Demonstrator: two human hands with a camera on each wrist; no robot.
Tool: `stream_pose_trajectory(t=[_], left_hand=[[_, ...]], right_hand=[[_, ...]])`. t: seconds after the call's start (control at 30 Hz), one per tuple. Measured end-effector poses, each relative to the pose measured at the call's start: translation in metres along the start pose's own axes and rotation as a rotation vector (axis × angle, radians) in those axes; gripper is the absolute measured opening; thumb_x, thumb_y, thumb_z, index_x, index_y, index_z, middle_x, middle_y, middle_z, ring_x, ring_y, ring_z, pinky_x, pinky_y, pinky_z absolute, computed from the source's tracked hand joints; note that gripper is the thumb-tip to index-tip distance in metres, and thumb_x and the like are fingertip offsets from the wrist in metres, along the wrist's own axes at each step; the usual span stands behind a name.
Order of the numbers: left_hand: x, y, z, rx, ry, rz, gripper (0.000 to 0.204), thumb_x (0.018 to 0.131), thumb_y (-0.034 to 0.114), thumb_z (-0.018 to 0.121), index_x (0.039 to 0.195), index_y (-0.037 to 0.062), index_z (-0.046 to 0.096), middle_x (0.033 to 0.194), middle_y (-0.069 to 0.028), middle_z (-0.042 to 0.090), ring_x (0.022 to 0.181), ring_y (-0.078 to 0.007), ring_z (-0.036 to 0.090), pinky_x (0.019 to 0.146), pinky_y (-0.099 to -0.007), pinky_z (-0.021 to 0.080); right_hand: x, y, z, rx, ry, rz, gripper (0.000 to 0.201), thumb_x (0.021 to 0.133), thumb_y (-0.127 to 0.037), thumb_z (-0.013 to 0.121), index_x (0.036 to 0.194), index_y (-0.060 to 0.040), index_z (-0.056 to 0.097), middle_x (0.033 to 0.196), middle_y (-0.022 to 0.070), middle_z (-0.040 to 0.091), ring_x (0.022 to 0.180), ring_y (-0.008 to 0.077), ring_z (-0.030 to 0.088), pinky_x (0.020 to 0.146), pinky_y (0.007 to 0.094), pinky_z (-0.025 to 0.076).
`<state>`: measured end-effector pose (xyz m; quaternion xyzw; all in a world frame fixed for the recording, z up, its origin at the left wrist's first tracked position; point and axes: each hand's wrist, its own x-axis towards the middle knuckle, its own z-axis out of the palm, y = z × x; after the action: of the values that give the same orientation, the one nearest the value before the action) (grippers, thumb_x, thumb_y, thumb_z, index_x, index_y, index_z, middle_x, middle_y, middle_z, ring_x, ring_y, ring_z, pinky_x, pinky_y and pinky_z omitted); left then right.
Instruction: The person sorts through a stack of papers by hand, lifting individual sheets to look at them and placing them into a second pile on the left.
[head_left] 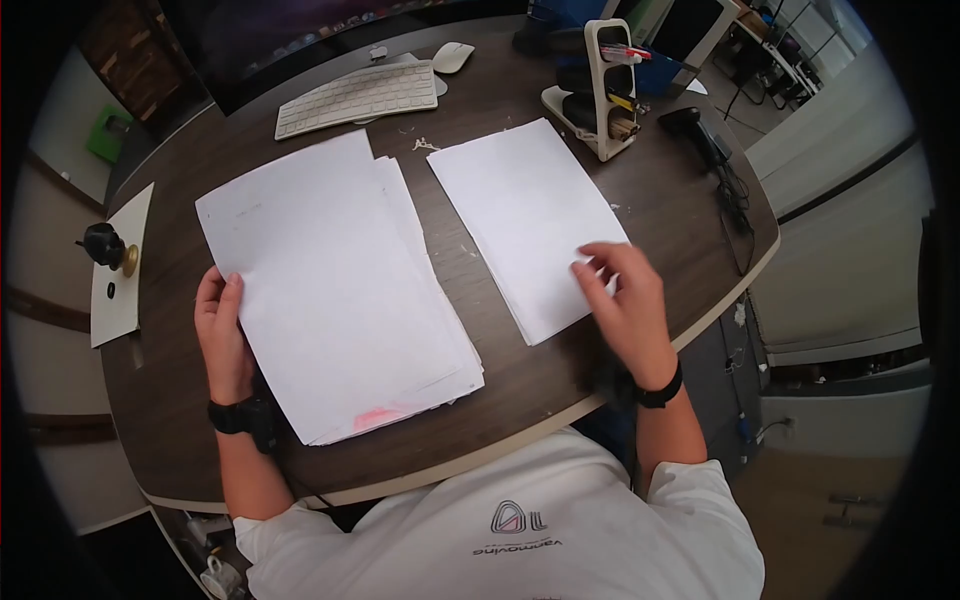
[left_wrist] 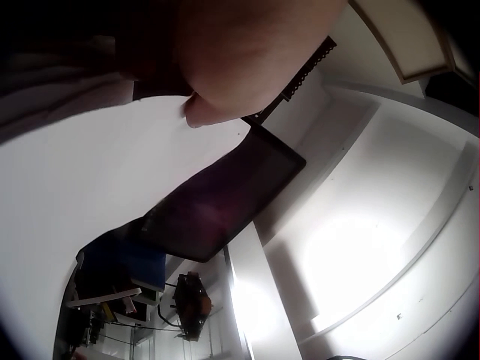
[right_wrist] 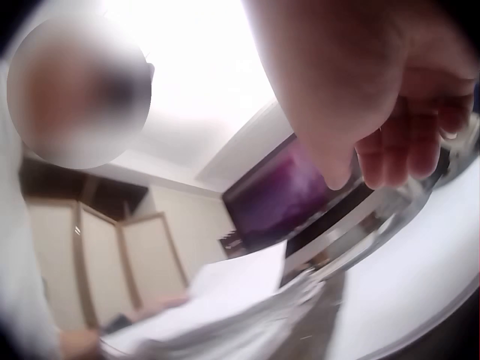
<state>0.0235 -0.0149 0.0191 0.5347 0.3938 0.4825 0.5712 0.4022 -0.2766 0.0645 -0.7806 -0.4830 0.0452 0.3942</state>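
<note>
A thick, uneven stack of white paper (head_left: 335, 290) lies on the left of the desk, with a pink mark near its front edge. My left hand (head_left: 222, 335) pinches its left edge, thumb on top of the paper and fingers at the side. In the left wrist view the thumb (left_wrist: 196, 111) presses on a white sheet (left_wrist: 112, 172). A smaller, neater paper stack (head_left: 528, 215) lies to the right. Over its front right edge is my right hand (head_left: 632, 310), fingers loosely bent, thumb apart from them, with nothing held between.
Behind the papers are a white keyboard (head_left: 355, 100), a mouse (head_left: 453, 57) and a monitor (head_left: 300, 50). A white pen holder (head_left: 605, 90) and a black handheld device (head_left: 700, 135) with a cable stand at the back right. Paper scraps (head_left: 424, 145) lie between the stacks.
</note>
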Motion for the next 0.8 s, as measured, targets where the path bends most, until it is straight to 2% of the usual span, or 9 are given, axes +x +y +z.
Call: stream_pose_trajectory(t=[0.1,0.23,0.3,0.37,0.43,0.5,0.6,0.7,0.8], left_hand=[[-0.003,0.003,0.003,-0.079,-0.056,-0.026,0.029,0.104,0.015,0.061,0.128,-0.0015,0.058,0.113,-0.0081,0.069,0.097,-0.0121,0.066,0.086,-0.0275,0.054],[-0.013,0.007,0.022,-0.162,-0.059,0.016,0.03,0.103,0.016,0.062,0.127,-0.0013,0.057,0.112,-0.0081,0.069,0.1,-0.0135,0.067,0.088,-0.0286,0.054],[-0.015,0.007,0.022,-0.168,-0.076,0.042,0.027,0.104,0.016,0.061,0.126,-0.0005,0.057,0.113,-0.0085,0.069,0.101,-0.0143,0.068,0.089,-0.0298,0.055],[-0.016,0.003,0.018,-0.163,-0.159,-0.006,0.026,0.104,0.017,0.061,0.123,-0.0005,0.06,0.109,-0.0074,0.069,0.096,-0.0128,0.067,0.084,-0.0279,0.055],[-0.015,0.007,0.012,-0.064,-0.129,-0.027,0.025,0.103,0.017,0.063,0.121,-0.0002,0.061,0.106,-0.0058,0.068,0.091,-0.0106,0.064,0.08,-0.0257,0.053],[-0.014,0.005,0.011,0.036,-0.087,-0.051,0.023,0.103,0.017,0.065,0.119,0.0002,0.062,0.104,-0.0042,0.067,0.087,-0.0084,0.061,0.076,-0.0236,0.051],[-0.006,0.001,0.016,0.632,0.102,0.139,0.029,0.091,0.017,0.078,0.11,0.0012,0.064,0.087,0.0027,0.054,0.075,-0.0055,0.046,0.067,-0.0211,0.043],[-0.007,-0.001,0.016,0.667,0.05,0.025,0.034,0.088,0.019,0.081,0.111,0.0013,0.063,0.086,0.0026,0.052,0.076,-0.0059,0.046,0.067,-0.0219,0.044],[-0.006,-0.005,0.013,0.649,0.044,0.004,0.036,0.087,0.018,0.082,0.111,0.0009,0.062,0.082,0.0035,0.053,0.073,-0.0056,0.047,0.066,-0.0217,0.043]], right_hand=[[-0.019,-0.036,0.023,0.418,-0.321,0.111,0.03,0.091,-0.021,0.078,0.111,-0.0001,0.073,0.088,0.0081,0.07,0.068,0.0115,0.059,0.064,0.026,0.05],[-0.024,-0.062,0.048,0.501,-0.391,0.103,0.031,0.092,-0.023,0.078,0.109,0.0017,0.073,0.088,0.0063,0.07,0.067,0.0091,0.057,0.063,0.0257,0.048],[-0.028,-0.06,0.059,0.668,-0.461,0.201,0.031,0.095,-0.024,0.076,0.111,0.0022,0.072,0.088,0.0057,0.069,0.068,0.0074,0.055,0.063,0.0249,0.047],[-0.029,-0.049,0.064,0.683,-0.454,0.173,0.031,0.098,-0.024,0.072,0.114,0.0023,0.07,0.09,0.003,0.069,0.07,0.006,0.055,0.063,0.0245,0.047],[-0.023,-0.045,0.057,0.768,-0.258,0.249,0.03,0.101,-0.023,0.068,0.118,0.0015,0.069,0.092,-0.0003,0.069,0.07,0.005,0.056,0.062,0.0231,0.046],[-0.015,-0.028,0.036,0.765,-0.179,0.424,0.031,0.104,-0.024,0.065,0.126,-0.0019,0.065,0.092,-0.0022,0.068,0.07,0.001,0.057,0.058,0.0188,0.046],[-0.004,0.02,0.008,0.964,0.004,0.424,0.027,0.106,-0.022,0.06,0.124,-0.0032,0.064,0.087,-0.0025,0.068,0.064,0.0015,0.058,0.051,0.0196,0.043],[0.001,0.05,-0.026,0.859,0.094,0.439,0.025,0.106,-0.023,0.06,0.122,-0.0038,0.064,0.086,-0.0041,0.067,0.064,0.0009,0.056,0.052,0.0188,0.04],[0.006,0.066,-0.046,0.792,0.045,0.457,0.026,0.106,-0.024,0.061,0.122,-0.0044,0.065,0.085,-0.0054,0.066,0.065,0.0,0.055,0.053,0.0186,0.039]])
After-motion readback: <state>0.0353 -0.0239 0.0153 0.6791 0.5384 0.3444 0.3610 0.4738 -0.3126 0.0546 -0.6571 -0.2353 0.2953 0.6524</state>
